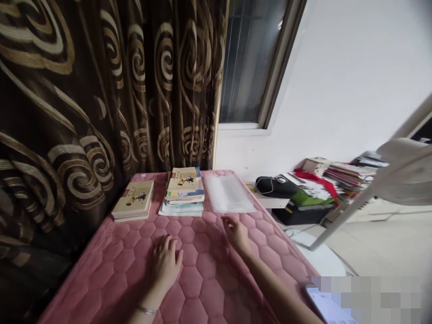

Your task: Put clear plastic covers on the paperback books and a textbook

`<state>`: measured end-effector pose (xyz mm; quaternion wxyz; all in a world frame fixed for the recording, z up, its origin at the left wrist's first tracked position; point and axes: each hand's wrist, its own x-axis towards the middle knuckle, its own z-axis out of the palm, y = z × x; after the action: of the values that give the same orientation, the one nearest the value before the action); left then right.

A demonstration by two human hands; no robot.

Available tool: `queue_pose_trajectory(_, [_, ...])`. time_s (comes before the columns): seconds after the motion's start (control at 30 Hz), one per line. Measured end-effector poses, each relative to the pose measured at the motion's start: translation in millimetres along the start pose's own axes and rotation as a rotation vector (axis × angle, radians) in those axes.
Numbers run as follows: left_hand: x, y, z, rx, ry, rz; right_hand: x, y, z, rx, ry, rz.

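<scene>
My left hand (167, 258) is open over the pink quilted mattress (191, 267), its fingers spread and holding nothing. A metal bracelet (146, 310) circles that wrist. My right hand (235, 234) hovers just in front of a stack of clear plastic sleeves (229, 193); its fingers are loosely bent and slightly apart, with nothing visible in them. To the left of the sleeves lies a pile of books and booklets (184, 198), with a beige illustrated book (182, 179) on top. Farther left is a small stack of similar beige books (134, 198).
A dark patterned curtain (141, 90) hangs along the left and back. Right of the mattress are a black pouch (275, 185), piled papers (312, 185) and a white standing fan (354, 202). A phone (329, 303) lies at the lower right edge.
</scene>
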<state>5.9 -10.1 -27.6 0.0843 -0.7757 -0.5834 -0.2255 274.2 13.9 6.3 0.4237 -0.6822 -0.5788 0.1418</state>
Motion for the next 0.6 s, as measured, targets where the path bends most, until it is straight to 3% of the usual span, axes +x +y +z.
queue_pose_trajectory(0.13, [2,1,-3.6,-0.039,-0.029,-0.018,57,16,-7,-0.114,0.105,0.099])
queue_pose_trajectory(0.23, [3,2,-7.5,-0.067,-0.071,-0.047,84,25,-3,-0.206,0.119,0.123])
queue_pose_trajectory(0.47, [6,1,-8.0,-0.134,-0.088,-0.093,112,32,16,-0.315,0.138,0.147])
queue_pose_trajectory(0.6, [7,2,-8.3,-0.142,-0.084,-0.101,121,35,16,-0.308,0.202,0.157])
